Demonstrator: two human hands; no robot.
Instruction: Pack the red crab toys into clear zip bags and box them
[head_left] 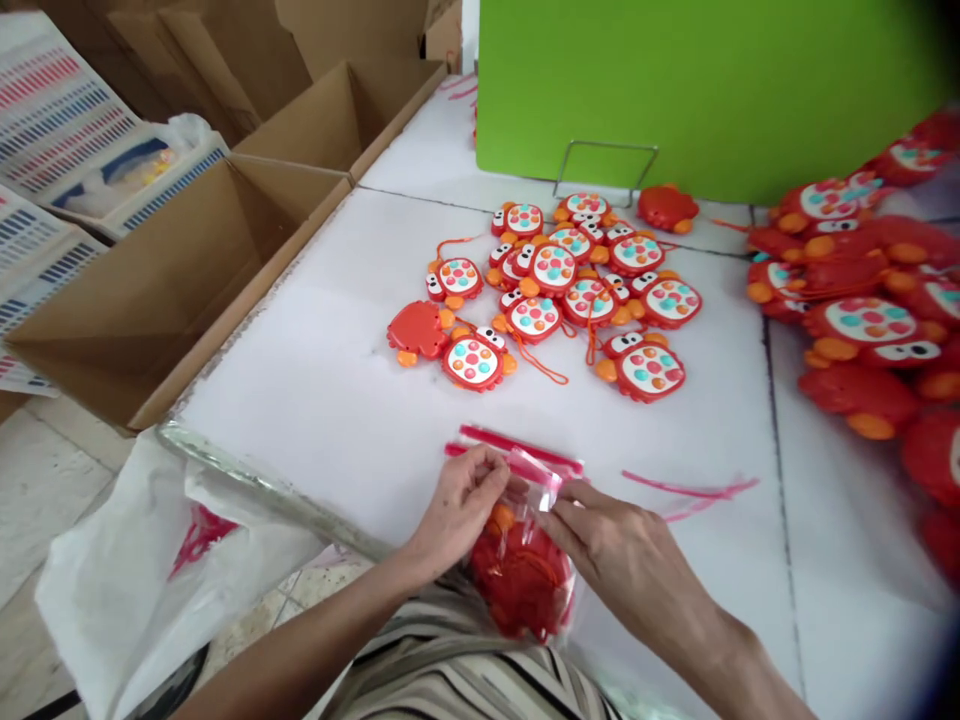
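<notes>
A clear plastic bag (525, 575) with red and orange crab-shaped toys inside hangs at the table's front edge, close to my lap. My left hand (465, 505) pinches its upper edge on the left. On the right side of the bag's mouth, my right hand (615, 540) grips the plastic with bent fingers. Pink and red strips (525, 450) lie just beyond my fingers, partly behind the bag's top. Farther off, several red crab toys (555, 268) with white faces and coloured buttons are spread in a loose cluster.
A larger heap of the same toys (870, 320) fills the right side. Thin pink strips (697, 487) lie right of my hand. Open cardboard boxes (187, 260) line the table's left edge, with plastic baskets (112, 180) behind. A green board (675, 90) stands at the back; a white bag (150, 560) hangs lower left.
</notes>
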